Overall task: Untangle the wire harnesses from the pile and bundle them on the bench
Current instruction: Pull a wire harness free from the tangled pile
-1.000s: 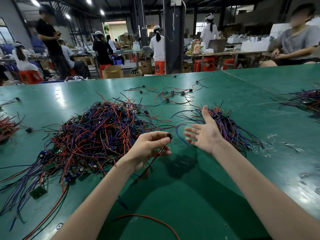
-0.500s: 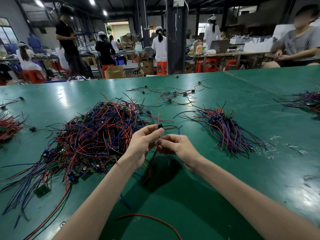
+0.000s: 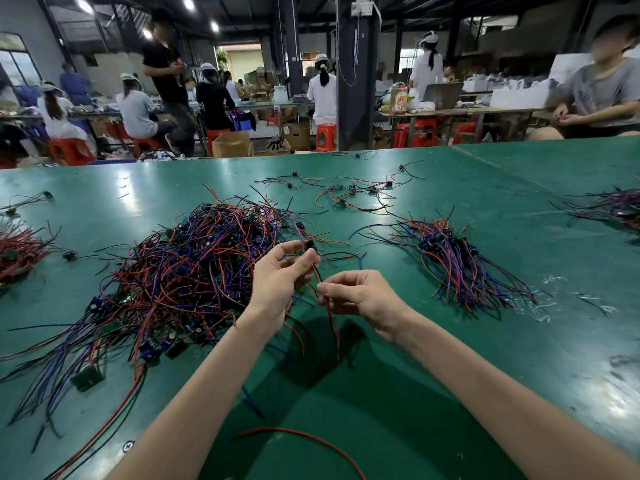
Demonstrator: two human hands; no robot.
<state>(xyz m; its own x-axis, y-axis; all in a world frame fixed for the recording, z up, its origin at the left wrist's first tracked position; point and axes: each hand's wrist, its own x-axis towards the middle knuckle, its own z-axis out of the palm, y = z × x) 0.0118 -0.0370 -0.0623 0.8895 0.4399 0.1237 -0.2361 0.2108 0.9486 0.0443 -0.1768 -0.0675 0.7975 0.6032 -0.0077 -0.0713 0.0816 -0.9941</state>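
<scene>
A big tangled pile [image 3: 194, 271] of red, blue, purple and black wire harnesses covers the left middle of the green bench [image 3: 450, 375]. My left hand [image 3: 280, 282] pinches the black connector end of one harness [image 3: 329, 317] just right of the pile. Its red and black wires hang down from there. My right hand [image 3: 360, 299] pinches those wires a little below the connector. To the right lies a sorted bundle [image 3: 457, 261] of harnesses, fanned out on the bench.
Several loose harnesses [image 3: 349, 195] lie farther back. More wire heaps sit at the far left edge [image 3: 17, 251] and far right edge [image 3: 609, 209]. A stray red wire [image 3: 304, 441] curls near me. People work at tables behind the bench.
My right hand came back from over the sorted bundle to the harness in my left hand and now pinches its wires lower down. The harness has lifted slightly.
</scene>
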